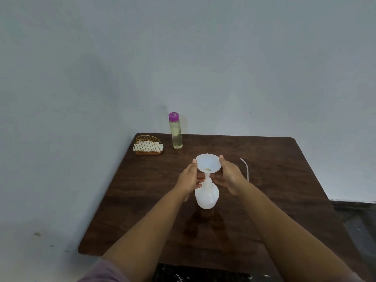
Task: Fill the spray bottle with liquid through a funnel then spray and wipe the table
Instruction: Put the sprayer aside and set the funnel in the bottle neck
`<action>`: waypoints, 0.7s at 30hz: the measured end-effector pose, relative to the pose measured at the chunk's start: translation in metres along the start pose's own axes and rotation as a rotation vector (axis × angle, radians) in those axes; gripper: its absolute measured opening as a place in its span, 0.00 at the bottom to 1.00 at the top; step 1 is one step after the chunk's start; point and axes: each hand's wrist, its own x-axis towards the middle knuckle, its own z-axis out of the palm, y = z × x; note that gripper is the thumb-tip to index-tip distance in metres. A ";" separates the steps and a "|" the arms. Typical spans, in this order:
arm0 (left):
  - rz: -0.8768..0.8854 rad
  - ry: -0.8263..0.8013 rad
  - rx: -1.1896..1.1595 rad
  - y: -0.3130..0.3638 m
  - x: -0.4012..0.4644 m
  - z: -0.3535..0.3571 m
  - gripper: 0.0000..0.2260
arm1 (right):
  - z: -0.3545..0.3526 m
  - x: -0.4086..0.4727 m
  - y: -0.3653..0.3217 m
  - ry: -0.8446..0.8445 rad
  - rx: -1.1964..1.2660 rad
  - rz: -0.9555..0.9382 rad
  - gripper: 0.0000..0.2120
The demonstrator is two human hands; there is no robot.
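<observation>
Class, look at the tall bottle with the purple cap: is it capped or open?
Capped. The tall bottle stands upright at the table's far edge, its purple cap on top.

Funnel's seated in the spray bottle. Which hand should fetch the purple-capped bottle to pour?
Probably left: the purple-capped bottle stands far-left, nearer the left hand. The right hand can steady the funnel.

The left hand point(188, 179) covers the left shoulder of the spray bottle point(206, 195), and its thumb cannot be seen. The right hand point(231, 176) hides the lower end of the tube point(245, 167) near the table's point(284, 180) right edge. Whether the fingertips touch the funnel point(207, 162) is unclear. The table's near right corner lies behind the right forearm.
</observation>
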 end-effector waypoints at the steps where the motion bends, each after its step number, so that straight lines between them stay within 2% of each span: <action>1: -0.003 0.009 0.001 0.001 0.000 0.001 0.22 | 0.000 0.002 0.000 0.002 -0.015 -0.001 0.21; 4: -0.006 0.031 0.009 0.000 0.002 0.002 0.24 | 0.000 0.006 0.002 0.019 -0.052 -0.004 0.24; 12: -0.016 0.037 0.056 -0.009 0.005 0.000 0.21 | 0.000 0.004 0.013 0.030 0.024 0.029 0.18; 21: 0.004 0.040 0.035 -0.015 0.005 -0.001 0.19 | -0.004 0.016 0.025 0.036 -0.043 -0.021 0.19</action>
